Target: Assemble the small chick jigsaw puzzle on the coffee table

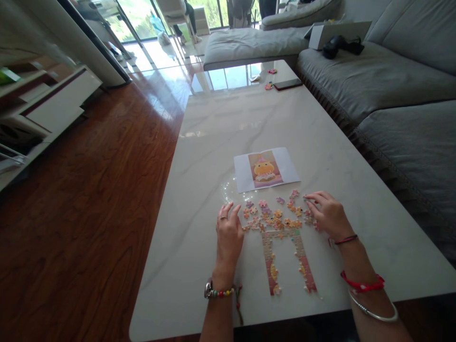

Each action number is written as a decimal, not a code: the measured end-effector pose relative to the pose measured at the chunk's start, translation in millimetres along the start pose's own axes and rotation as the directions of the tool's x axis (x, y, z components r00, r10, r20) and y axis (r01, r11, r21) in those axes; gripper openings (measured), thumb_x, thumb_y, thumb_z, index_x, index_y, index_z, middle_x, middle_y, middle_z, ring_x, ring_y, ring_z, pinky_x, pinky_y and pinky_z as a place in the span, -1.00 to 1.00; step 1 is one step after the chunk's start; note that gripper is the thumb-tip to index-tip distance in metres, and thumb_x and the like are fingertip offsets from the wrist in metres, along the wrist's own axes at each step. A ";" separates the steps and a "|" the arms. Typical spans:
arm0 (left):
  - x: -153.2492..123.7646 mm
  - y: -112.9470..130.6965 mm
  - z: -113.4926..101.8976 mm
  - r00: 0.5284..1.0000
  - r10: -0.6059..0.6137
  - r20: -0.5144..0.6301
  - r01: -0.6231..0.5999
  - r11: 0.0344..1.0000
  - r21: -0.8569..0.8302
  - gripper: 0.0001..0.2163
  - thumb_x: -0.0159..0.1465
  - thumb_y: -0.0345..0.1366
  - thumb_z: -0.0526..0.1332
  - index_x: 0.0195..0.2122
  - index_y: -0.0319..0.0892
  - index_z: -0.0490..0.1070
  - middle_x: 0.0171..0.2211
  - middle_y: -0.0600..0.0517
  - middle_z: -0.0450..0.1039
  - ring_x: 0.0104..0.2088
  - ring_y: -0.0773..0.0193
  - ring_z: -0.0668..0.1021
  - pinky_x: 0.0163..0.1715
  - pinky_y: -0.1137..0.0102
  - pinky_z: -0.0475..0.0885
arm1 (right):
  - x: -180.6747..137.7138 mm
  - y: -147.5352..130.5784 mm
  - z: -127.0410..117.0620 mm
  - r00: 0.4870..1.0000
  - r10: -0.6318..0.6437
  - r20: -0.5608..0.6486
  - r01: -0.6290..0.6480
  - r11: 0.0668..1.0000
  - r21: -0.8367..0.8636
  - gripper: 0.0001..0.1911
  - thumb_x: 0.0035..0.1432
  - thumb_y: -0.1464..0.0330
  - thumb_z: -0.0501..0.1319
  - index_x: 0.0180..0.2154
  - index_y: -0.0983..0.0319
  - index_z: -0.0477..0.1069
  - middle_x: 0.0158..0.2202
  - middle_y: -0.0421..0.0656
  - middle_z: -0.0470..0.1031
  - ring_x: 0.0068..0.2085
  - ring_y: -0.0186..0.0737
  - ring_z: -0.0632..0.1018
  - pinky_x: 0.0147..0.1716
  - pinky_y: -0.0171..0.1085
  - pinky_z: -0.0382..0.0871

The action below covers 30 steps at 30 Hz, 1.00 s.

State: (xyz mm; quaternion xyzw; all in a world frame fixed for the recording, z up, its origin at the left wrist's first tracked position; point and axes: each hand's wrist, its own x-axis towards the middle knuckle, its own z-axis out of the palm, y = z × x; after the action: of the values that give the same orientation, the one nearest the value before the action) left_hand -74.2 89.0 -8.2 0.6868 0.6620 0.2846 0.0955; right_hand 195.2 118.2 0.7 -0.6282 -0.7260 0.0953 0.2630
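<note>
While the left hand (230, 235) has its fingers apart, the right hand (329, 216) brings finger and thumb close together; any piece there is too tiny to tell. The puzzle frame (281, 234) lies on the table (213, 156), touching loose pieces (278, 218).

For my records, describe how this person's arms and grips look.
No sleeves show. Left grip: a ring; its wrist, a silvery piece and multicoloured beaded bracelet. Right arm: a thin dark and red cord, a red band and a silvery bangle.
</note>
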 end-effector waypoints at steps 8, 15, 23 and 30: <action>-0.4 -1.0 -1.0 1.000 -0.020 0.006 0.020 1.000 0.007 -0.69 0.18 -0.50 -0.04 -0.07 -0.18 0.31 -0.02 -0.13 0.27 0.07 0.10 0.25 0.04 0.08 0.22 | 0.9 8.2 -6.3 1.000 0.020 -0.009 -0.021 0.999 -0.028 -0.80 0.07 0.30 0.07 -0.33 0.23 0.41 -0.33 -0.12 0.46 -0.36 -0.24 0.47 -0.34 -0.26 0.31; -3.9 -2.5 -1.8 1.000 -0.010 0.019 0.010 1.000 0.010 -0.69 0.18 -0.49 -0.04 -0.09 -0.17 0.32 -0.03 -0.12 0.27 0.07 0.09 0.26 0.04 0.06 0.22 | -1.5 14.2 -13.3 0.998 0.049 -0.047 -0.052 0.997 -0.056 -0.80 0.06 0.32 0.07 -0.34 0.24 0.41 -0.34 -0.10 0.46 -0.37 -0.23 0.46 -0.31 -0.24 0.31; -11.4 -3.0 -4.8 1.000 0.030 -0.010 -0.030 1.000 -0.009 -0.71 0.18 -0.45 -0.03 -0.10 -0.11 0.32 -0.03 -0.09 0.27 0.06 0.08 0.28 0.04 0.03 0.22 | -8.0 28.0 -27.1 0.983 0.116 -0.140 -0.129 0.988 -0.084 -0.81 0.04 0.34 0.06 -0.36 0.25 0.42 -0.36 -0.09 0.46 -0.36 -0.21 0.46 -0.30 -0.23 0.32; -12.3 -4.9 -5.8 1.000 0.019 -0.021 -0.018 1.000 0.023 -0.73 0.19 -0.42 -0.02 -0.12 -0.16 0.35 -0.03 -0.11 0.28 0.06 0.06 0.27 0.05 0.06 0.21 | -11.8 33.4 -30.3 0.985 0.114 -0.133 -0.127 0.987 -0.101 -0.82 0.04 0.35 0.08 -0.38 0.26 0.42 -0.35 -0.09 0.47 -0.33 -0.20 0.47 -0.29 -0.23 0.32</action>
State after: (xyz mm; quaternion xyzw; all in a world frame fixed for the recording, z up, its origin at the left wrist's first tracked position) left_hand -80.8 76.3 -9.2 0.6909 0.6598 0.2851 0.0781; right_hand 240.0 107.4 7.4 -0.6893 -0.6726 0.0312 0.2675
